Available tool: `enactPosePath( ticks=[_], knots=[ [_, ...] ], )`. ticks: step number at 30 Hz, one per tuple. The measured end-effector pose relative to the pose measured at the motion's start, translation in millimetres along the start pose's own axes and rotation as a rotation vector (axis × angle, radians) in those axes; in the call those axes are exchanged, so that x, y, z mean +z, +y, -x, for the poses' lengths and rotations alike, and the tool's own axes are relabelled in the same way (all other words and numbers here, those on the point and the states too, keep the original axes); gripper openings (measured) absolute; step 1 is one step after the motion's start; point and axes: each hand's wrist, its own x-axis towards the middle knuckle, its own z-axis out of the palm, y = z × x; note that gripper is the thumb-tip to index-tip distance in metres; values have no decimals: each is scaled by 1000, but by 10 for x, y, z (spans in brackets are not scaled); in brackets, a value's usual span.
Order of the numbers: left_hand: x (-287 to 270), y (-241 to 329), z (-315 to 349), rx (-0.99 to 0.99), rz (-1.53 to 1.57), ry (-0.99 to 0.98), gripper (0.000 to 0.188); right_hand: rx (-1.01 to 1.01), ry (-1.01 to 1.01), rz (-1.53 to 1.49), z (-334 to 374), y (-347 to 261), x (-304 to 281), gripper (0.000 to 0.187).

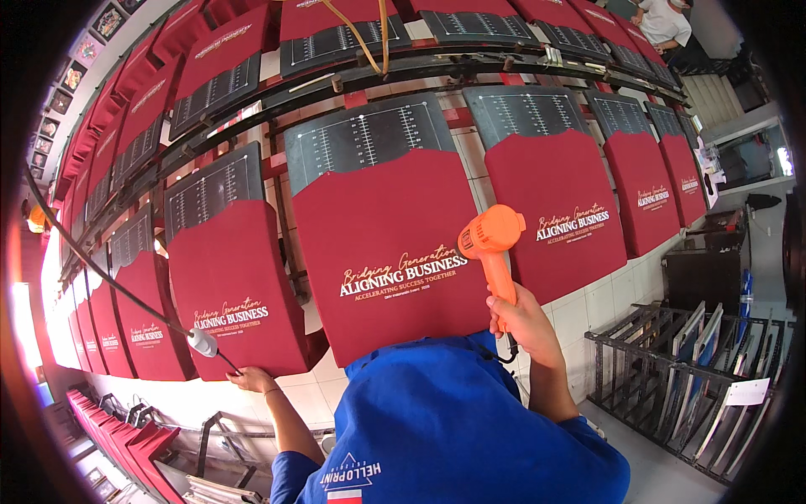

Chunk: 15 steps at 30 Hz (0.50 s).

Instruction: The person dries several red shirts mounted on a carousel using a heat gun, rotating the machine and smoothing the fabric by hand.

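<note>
My right hand [522, 317] is closed round the handle of an orange hair dryer [494, 231], whose black cord hangs below my grip. The dryer is in front of the right edge of a dark red printed shirt [386, 227], stretched on a black board [361, 130] with white scale marks. Lower left, my left hand [252, 380] is at the bottom edge of the neighbouring red shirt [231, 286]. Its fingers are closed on a black cord [225, 361], which runs up left through a white connector [202, 343]. The fingertips show only in part.
More red shirts on boards [554, 210] line both sides of a long black rail [420, 67]. A yellow hose [384, 38] hangs above. Lower right is a black metal rack [672, 378] with frames. Another person [666, 23] is at far upper right.
</note>
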Motion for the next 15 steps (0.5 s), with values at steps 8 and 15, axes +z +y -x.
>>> enactPosePath(
  ticks=[8,15],
  knots=[
    [14,83,62,-47,15,-18,45,36,-8,-4,-8,55,6,29],
    [14,34,30,-56,12,-5,46,31,-16,-18,21,-36,66,27]
  ],
)
